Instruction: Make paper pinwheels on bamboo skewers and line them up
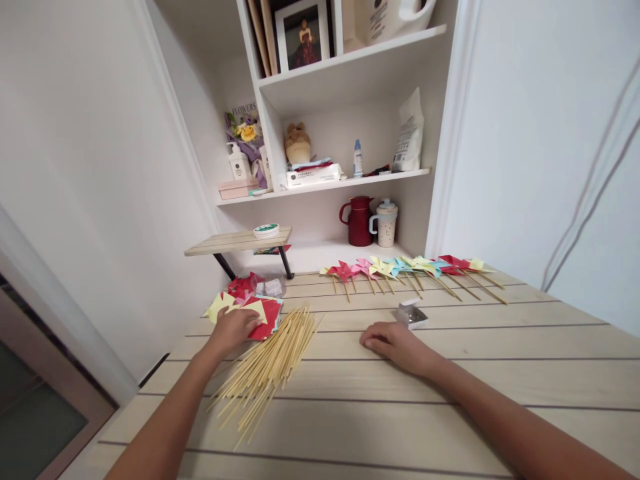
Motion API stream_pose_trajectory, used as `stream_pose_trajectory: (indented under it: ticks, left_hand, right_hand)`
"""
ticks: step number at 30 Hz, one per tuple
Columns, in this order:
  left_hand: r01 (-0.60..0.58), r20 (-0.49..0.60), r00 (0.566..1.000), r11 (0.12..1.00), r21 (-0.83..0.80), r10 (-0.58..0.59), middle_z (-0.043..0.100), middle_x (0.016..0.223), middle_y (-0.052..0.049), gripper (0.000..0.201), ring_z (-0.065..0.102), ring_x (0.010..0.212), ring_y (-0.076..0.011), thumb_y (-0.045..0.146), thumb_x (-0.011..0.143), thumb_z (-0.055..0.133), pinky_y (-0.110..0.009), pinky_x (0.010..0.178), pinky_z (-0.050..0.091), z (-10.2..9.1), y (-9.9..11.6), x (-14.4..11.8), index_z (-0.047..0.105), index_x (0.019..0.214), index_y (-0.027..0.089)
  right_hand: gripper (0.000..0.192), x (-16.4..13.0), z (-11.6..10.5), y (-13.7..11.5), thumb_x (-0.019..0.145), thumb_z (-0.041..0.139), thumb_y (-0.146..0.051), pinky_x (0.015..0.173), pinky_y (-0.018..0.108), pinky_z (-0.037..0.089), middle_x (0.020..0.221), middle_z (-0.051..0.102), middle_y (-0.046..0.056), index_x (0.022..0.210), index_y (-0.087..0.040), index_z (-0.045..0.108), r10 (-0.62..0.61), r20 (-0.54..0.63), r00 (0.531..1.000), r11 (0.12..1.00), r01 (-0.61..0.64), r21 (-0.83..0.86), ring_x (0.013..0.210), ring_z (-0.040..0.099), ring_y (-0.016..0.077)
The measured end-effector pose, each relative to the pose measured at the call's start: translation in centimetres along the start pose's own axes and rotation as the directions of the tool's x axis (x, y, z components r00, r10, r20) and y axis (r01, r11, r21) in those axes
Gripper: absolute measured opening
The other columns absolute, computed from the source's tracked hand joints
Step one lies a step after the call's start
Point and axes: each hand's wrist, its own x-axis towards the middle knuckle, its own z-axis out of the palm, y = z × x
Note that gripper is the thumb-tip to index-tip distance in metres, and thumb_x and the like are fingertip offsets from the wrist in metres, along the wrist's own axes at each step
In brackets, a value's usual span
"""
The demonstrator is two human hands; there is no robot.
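Red paper squares (267, 319) seemingly under left hand (234, 331)

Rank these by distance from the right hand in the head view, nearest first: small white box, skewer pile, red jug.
1. Small white box, just beyond the right hand, slightly to its right.
2. Skewer pile, to its left on the table.
3. Red jug, far back in the shelf alcove.

The bench (450, 373) was pale wood with dark lines across it. Paper squares (260, 310) at centre left were red and yellow; the sticks (270, 363) beside them were light tan. The pinwheels (410, 267) ran yellow, red, pink and light blue. A jug (359, 221) behind was dark red; the mug (386, 224) was speckled cream.
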Motion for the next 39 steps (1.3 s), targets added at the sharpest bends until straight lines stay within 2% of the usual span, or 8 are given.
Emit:
stream_pose_trajectory:
  ticks: [7, 13, 18, 23, 25, 28, 32, 39]
  left_hand:
    - [-0.008, -0.083, 0.996, 0.999, 0.039, 0.012, 0.077, 0.087, -0.005, 0.034, 0.067, 0.088, -0.0241, 0.027, 0.090, 0.042, -0.043, 0.104, 0.032, -0.1, 0.1, -0.2, 0.074, 0.078, 0.025]
    - [0.044, -0.367, 0.930, 0.989, 0.143, 0.012, 0.073, 0.113, -0.007, 0.035, 0.058, 0.115, -0.0264, 0.023, 0.095, 0.036, -0.051, 0.115, 0.011, -1.3, 0.6, -0.4, 0.072, 0.094, 0.025]
    - [-0.087, -0.684, 0.703, 0.978, 0.191, 0.196, 0.075, 0.106, -0.005, 0.030, 0.063, 0.105, -0.0232, 0.020, 0.097, 0.041, -0.050, 0.113, 0.021, -3.0, 5.2, 0.3, 0.070, 0.103, 0.023]
    - [-0.495, -0.794, 0.381, 0.830, 0.258, 0.474, 0.077, 0.100, -0.004, 0.021, 0.066, 0.099, -0.0214, 0.013, 0.092, 0.054, -0.052, 0.110, 0.026, -1.0, 14.8, 0.2, 0.069, 0.105, 0.021]
    - [-0.602, -0.756, 0.291, 0.727, 0.332, 0.586, 0.076, 0.105, -0.006, 0.025, 0.065, 0.104, -0.0219, 0.012, 0.093, 0.053, -0.051, 0.112, 0.024, 0.5, 18.1, -0.3, 0.067, 0.111, 0.019]
    - [-0.678, -0.703, 0.187, 0.608, 0.413, 0.686, 0.076, 0.107, -0.006, 0.025, 0.065, 0.106, -0.0205, 0.011, 0.093, 0.054, -0.048, 0.114, 0.024, 2.5, 21.2, -0.5, 0.068, 0.112, 0.017]
    - [-0.665, -0.675, 0.221, 0.615, 0.424, 0.704, 0.074, 0.111, -0.007, 0.025, 0.064, 0.108, -0.0211, 0.009, 0.091, 0.056, -0.048, 0.115, 0.023, 4.0, 22.4, 0.5, 0.069, 0.109, 0.021]
    - [-0.664, -0.746, 0.358, 0.715, 0.219, 0.561, 0.067, 0.123, -0.011, 0.037, 0.056, 0.118, -0.0265, 0.028, 0.089, 0.063, -0.050, 0.113, 0.022, 5.3, 21.5, 1.3, 0.062, 0.125, 0.026]
  right_hand:
    - [0.023, 0.0, 0.0, 0.1, 0.089, 0.050, -0.028, 0.073, 0.031, 0.048, 0.090, 0.074, 0.006, 0.085, -0.020, 0.071, -0.009, -0.002, 1.000, 1.000, 0.009, 0.001, 0.081, 0.065, 0.0215]
    - [0.025, -0.2, -0.1, -0.5, 0.091, 0.051, -0.034, 0.079, 0.034, 0.049, 0.095, 0.074, 0.008, 0.092, -0.021, 0.072, -0.032, -0.083, 0.996, 0.999, 0.034, 0.030, 0.086, 0.066, 0.0231]
    - [0.039, -0.3, 0.2, -1.9, 0.090, 0.053, -0.052, 0.068, 0.034, 0.051, 0.089, 0.072, 0.009, 0.100, -0.018, 0.071, 0.086, -0.125, 0.988, 0.929, -0.034, 0.369, 0.067, 0.064, 0.0193]
    - [0.061, -0.3, 0.7, -3.7, 0.090, 0.046, -0.068, 0.080, 0.037, 0.053, 0.104, 0.071, 0.015, 0.113, -0.015, 0.066, 0.056, 0.119, 0.991, 0.391, -0.132, 0.911, 0.084, 0.071, 0.0221]
    - [0.063, -0.1, 0.5, -3.8, 0.091, 0.040, -0.069, 0.080, 0.036, 0.053, 0.100, 0.073, 0.012, 0.115, -0.017, 0.064, 0.093, 0.145, 0.985, 0.194, -0.161, 0.968, 0.081, 0.072, 0.0203]
    - [0.053, 0.0, -0.6, -3.5, 0.095, 0.042, -0.061, 0.072, 0.028, 0.052, 0.093, 0.075, 0.009, 0.109, -0.016, 0.066, 0.222, 0.079, 0.972, 0.057, -0.094, 0.994, 0.073, 0.069, 0.0153]
    - [0.028, -0.2, -2.2, -2.9, 0.086, 0.066, -0.041, 0.066, 0.024, 0.051, 0.090, 0.076, 0.008, 0.100, -0.016, 0.067, 0.385, -0.036, 0.922, 0.085, 0.003, 0.996, 0.068, 0.067, 0.0137]
    - [0.033, -0.3, -2.7, -2.9, 0.066, 0.079, -0.034, 0.072, 0.032, 0.051, 0.086, 0.075, 0.007, 0.091, -0.015, 0.069, 0.479, -0.305, 0.823, 0.397, 0.107, 0.912, 0.076, 0.067, 0.0204]
